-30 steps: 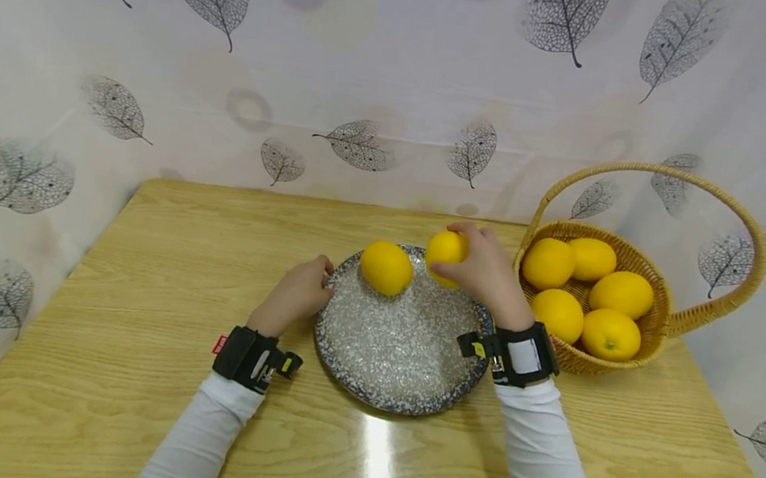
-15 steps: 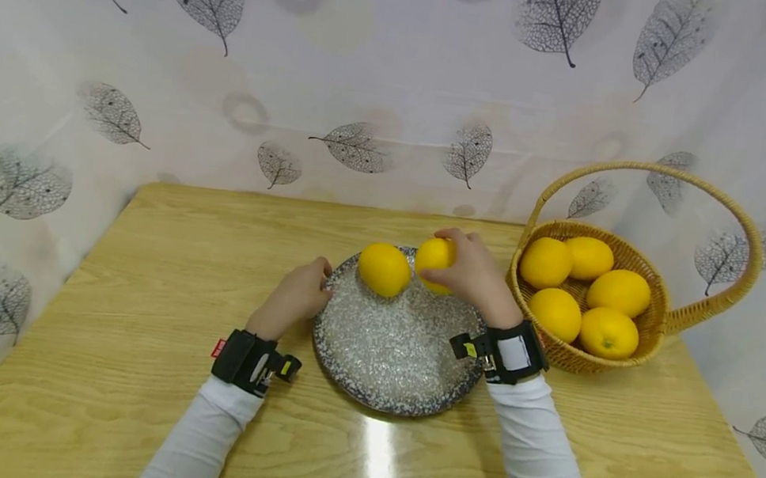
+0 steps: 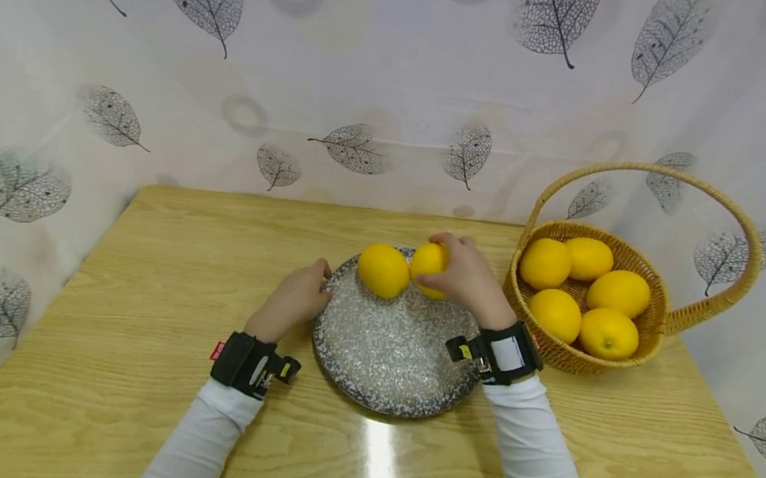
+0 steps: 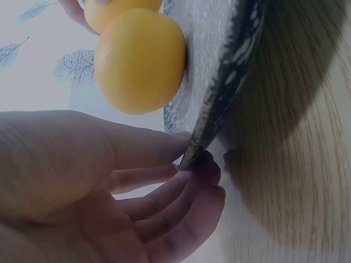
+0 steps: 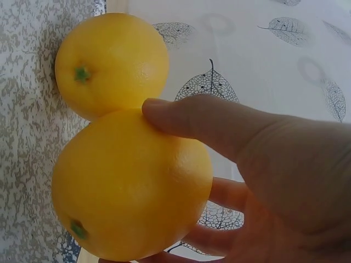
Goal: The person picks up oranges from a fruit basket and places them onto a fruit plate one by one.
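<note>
My right hand [image 3: 467, 277] grips a yellow-skinned orange [image 5: 131, 186] between thumb and fingers, at the far side of a round speckled grey plate [image 3: 397, 360]. Left of it on the plate sits a second orange [image 3: 383, 271]; the two overlap in the right wrist view, each with a green stem mark. My left hand [image 3: 297, 292] pinches the plate's left rim, thumb on top and fingers curled beneath, as the left wrist view shows. My right fingers partly cover the held orange in the head view.
A wicker basket [image 3: 579, 364] with a tall arched handle [image 3: 749, 236] stands right of the plate, close to my right wrist. Inside it lie several oranges [image 3: 619, 293]. The wooden table [image 3: 152, 306] meets a leaf-print cloth [image 3: 391, 57] at the back.
My right hand has carried its orange left and slightly down, up to the other orange on the plate. My left hand has stayed at the plate rim.
</note>
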A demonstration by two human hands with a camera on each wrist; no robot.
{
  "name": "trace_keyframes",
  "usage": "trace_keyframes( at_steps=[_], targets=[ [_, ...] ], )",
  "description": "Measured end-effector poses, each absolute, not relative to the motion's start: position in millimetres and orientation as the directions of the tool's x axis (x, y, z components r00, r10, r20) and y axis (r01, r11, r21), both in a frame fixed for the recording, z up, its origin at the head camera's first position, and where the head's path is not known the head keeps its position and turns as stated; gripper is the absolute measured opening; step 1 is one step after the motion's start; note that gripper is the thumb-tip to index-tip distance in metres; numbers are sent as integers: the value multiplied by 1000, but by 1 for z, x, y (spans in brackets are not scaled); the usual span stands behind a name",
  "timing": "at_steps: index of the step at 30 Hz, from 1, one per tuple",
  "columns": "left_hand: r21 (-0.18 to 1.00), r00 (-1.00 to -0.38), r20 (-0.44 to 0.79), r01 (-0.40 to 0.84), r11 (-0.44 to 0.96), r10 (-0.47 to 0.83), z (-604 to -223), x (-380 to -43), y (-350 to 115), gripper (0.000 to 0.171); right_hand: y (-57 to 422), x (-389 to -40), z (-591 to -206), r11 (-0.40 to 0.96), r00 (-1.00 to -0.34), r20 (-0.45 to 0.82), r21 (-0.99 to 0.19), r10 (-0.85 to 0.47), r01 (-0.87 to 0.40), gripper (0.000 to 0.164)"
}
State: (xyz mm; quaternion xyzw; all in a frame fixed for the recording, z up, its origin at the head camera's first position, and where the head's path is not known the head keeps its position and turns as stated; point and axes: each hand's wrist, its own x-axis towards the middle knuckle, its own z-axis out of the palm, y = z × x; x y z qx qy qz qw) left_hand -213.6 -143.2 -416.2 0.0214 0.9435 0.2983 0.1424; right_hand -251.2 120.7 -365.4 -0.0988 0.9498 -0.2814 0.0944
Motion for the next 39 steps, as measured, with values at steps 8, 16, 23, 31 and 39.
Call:
trace_keyframes(
  at_steps=[8,16,23,31,39],
  targets=[
    [559,-958,-257,-40,828,127,-417,-213,-144,32,119,-252,-369,834,-954,-163,-538,-251,-127,73],
    [564,-959,-250,-32,825,133,-419,-215,-144,32,116,-253,-373,834,-948,-163,-532,-273,-149,74],
    [560,-956,-265,-47,827,125,-419,-215,-143,34,115,-252,-375,839,-943,-169,-520,-285,-160,80],
    [585,-964,-221,-8,811,149,-417,-210,-144,33,117,-251,-378,835,-945,-160,-526,-285,-163,82],
    [577,-963,-224,-9,817,148,-416,-212,-144,33,118,-250,-377,833,-949,-154,-531,-276,-156,83]
  ],
)
